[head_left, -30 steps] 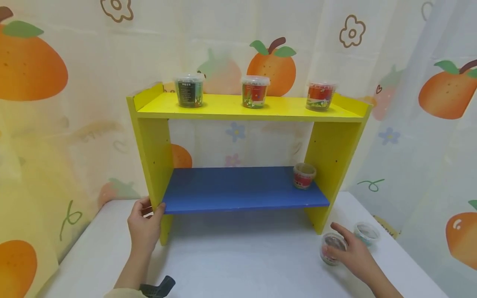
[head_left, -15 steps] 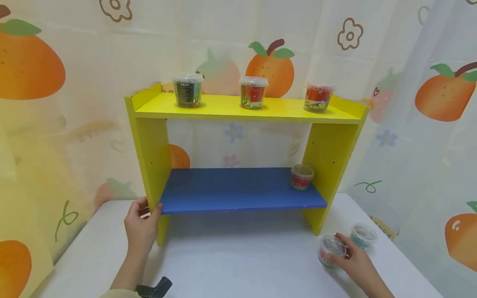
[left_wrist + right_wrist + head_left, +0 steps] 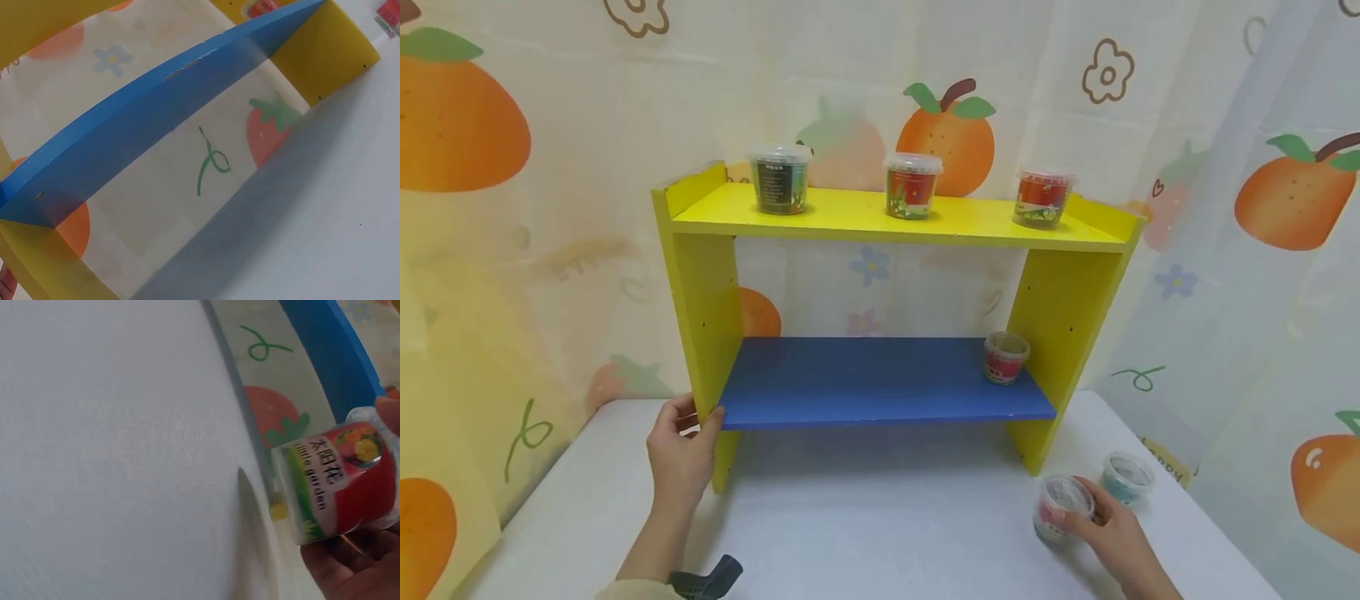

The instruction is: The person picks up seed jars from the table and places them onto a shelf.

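My right hand grips a clear plastic cup by its side, close over the white table at the front right. The right wrist view shows its red label with "little garden" and flowers on it. My left hand holds the lower front edge of the yellow side panel of a shelf unit, thumb at the corner of the blue board. Just behind my right hand, a second clear cup with a teal label stands on the table.
On the yellow top board stand a dark-labelled cup and two red-labelled cups. Another cup sits at the right end of the blue board. A fruit-print curtain hangs behind the table.
My right hand has closed its fingers round the cup, which has shifted slightly left and toward me. My left hand has kept its hold on the side panel.
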